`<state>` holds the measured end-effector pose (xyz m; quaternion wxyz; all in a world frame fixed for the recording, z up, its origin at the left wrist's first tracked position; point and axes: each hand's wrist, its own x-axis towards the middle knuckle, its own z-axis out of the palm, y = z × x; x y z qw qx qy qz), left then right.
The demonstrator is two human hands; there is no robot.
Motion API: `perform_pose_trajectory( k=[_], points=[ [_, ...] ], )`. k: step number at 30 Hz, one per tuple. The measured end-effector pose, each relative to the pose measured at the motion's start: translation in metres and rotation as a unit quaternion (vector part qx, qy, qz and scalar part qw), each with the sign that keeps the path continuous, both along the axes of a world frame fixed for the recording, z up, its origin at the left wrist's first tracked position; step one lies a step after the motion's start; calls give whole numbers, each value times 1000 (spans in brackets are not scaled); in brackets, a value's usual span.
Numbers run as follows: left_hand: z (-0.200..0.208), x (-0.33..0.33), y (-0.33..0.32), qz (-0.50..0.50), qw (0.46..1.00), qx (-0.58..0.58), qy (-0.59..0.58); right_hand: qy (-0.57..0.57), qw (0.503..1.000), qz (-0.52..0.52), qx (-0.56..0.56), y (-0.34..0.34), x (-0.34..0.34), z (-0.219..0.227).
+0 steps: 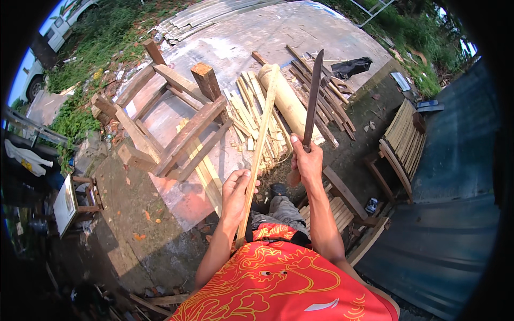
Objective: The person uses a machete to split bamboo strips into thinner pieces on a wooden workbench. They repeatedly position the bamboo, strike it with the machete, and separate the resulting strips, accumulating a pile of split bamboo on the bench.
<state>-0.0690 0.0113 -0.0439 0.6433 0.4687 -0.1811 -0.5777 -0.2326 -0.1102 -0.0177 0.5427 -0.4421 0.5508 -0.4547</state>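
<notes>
My left hand (235,191) is closed round a long, pale bamboo strip (261,136), which slants up and away from my waist. In my right hand (307,163) is a machete (314,99), gripped by its handle with the dark blade pointing up and away. The blade stands apart from the strip, to its right. Beyond both hands a thick bamboo pole (292,104) lies on the concrete slab, partly behind the strip. Beside it, on the left, is a pile of split bamboo strips (249,115).
An upturned wooden frame with legs (187,136) stands at the left. Dark wooden slats (326,109) and a handsaw (340,85) lie right of the pole. A slatted bench (401,144) stands near the blue metal sheet (444,230). A small white-topped table (72,203) is far left.
</notes>
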Motion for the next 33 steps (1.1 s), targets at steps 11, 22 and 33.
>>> perform_pose_trajectory(
  k=[11,22,33],
  points=[
    [-12,-11,-4,7,1000,-3,-9,26,983,169,60,45,21,-4],
    [-1,-4,10,-144,973,89,-158,77,982,166,41,44,17,-9],
    [-36,-7,27,-194,939,5,-283,61,981,172,69,42,14,-25]
  ],
)
